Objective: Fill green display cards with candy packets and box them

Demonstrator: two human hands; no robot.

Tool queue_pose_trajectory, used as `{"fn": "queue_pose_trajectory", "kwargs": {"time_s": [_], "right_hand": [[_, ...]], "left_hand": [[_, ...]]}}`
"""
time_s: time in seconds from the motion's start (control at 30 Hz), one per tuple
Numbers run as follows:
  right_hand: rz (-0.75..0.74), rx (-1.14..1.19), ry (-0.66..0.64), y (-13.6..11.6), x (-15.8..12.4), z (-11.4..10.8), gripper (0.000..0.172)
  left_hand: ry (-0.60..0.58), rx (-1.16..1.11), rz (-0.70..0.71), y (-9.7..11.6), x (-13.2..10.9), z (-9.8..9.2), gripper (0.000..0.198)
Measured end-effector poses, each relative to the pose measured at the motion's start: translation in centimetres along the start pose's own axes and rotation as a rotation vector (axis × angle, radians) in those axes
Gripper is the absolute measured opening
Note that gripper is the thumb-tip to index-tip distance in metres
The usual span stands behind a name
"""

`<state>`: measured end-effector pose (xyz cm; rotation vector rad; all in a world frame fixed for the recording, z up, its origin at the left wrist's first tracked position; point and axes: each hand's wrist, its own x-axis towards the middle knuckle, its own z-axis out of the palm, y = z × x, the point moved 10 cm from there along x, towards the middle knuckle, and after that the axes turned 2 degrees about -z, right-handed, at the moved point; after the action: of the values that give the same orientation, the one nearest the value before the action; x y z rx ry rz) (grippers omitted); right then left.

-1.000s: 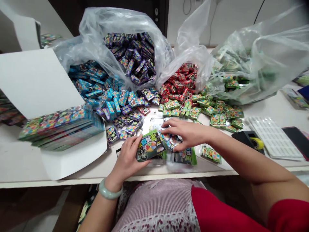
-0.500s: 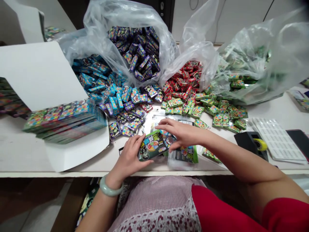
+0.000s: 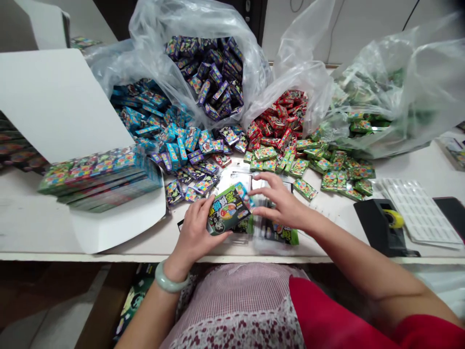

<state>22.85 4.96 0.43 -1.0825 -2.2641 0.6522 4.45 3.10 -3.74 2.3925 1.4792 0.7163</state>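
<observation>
My left hand (image 3: 199, 225) grips a black-and-green printed packet (image 3: 227, 213) by its left end, thumb along the lower edge. Bright blue small boxes (image 3: 240, 189) show at the packet's upper right end. My right hand (image 3: 281, 201) is beside that end, its fingers spread and curved. Its fingertips are close to the blue boxes; whether they touch is unclear. Under the right hand lies another black-and-green packet (image 3: 279, 235) in clear plastic.
Clear bags hold blue boxes (image 3: 140, 104), purple boxes (image 3: 214, 82), red boxes (image 3: 279, 116) and green boxes (image 3: 361, 127), many spilled forward. A white carton (image 3: 119, 232) with stacked packs (image 3: 98, 177) stands left. A tape dispenser (image 3: 379, 228) and label sheets (image 3: 421, 213) lie right.
My right hand has drawn back slightly to the right from the packet, its fingers further apart. More of the blue boxes at the packet's end shows. The left hand keeps its hold.
</observation>
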Motion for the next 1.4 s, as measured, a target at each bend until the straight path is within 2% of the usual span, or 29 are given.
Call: {"fn": "queue_pose_trajectory", "kwargs": {"time_s": [0.1,0.17,0.23,0.3,0.4,0.47,0.53,0.63,0.87,0.97,1.03,1.13,1.2,1.3,1.4], "right_hand": [[0.119,0.088,0.048,0.4,-1.1,1.2,0.038],[0.213,0.259,0.070,0.9,-1.5,2.1,0.043],[0.288,0.474,0.096,1.2,-1.5,2.7,0.044],[0.318,0.579,0.146,1.2,-1.3,2.4,0.039],[0.244,0.407,0.144,0.0,-0.4,0.4,0.032],[0.138,0.201,0.099,-1.5,0.3,-0.8,0.030],[0.045,0.050,0.048,-2.8,0.8,-1.4,0.030],[0.007,-0.007,-0.033,-3.6,0.9,-0.6,0.031],[-0.016,0.058,-0.127,-4.3,1.1,1.7,0.018],[-0.045,0.037,-0.167,-4.5,1.1,1.9,0.022],[-0.052,0.049,-0.087,-4.4,0.6,1.4,0.029],[0.062,0.149,0.302,-2.4,-1.8,-0.7,0.035],[0.163,0.280,0.484,-0.6,-3.9,-0.4,0.036],[0.253,0.467,0.510,0.9,-5.1,2.2,0.034],[0.295,0.525,0.581,1.5,-5.2,2.9,0.034]], "left_hand": [[0.069,0.031,0.006,0.8,0.3,-0.6,0.091],[0.103,0.011,-0.004,1.4,0.5,-1.1,0.093],[0.107,-0.068,-0.052,1.6,0.7,-1.4,0.098],[0.085,-0.249,-0.142,1.4,0.7,-1.2,0.088],[0.088,-0.634,-0.289,1.0,0.4,0.0,0.050],[0.105,-0.826,-0.334,1.3,0.0,0.9,0.039],[0.106,-0.932,-0.351,1.9,-0.4,1.9,0.041],[0.103,-1.029,-0.377,2.3,-1.2,3.0,0.045],[0.080,-0.994,-0.378,2.5,-3.1,2.8,0.061],[0.098,-0.970,-0.368,2.1,-3.3,2.7,0.065],[0.129,-0.971,-0.362,1.6,-3.4,2.5,0.065],[0.145,-0.974,-0.371,1.0,-3.3,2.5,0.064],[0.124,-0.966,-0.375,0.9,-3.1,2.6,0.063],[0.072,-0.954,-0.353,1.2,-2.5,2.7,0.060],[0.015,-0.951,-0.339,1.2,-2.0,2.9,0.054]]}}
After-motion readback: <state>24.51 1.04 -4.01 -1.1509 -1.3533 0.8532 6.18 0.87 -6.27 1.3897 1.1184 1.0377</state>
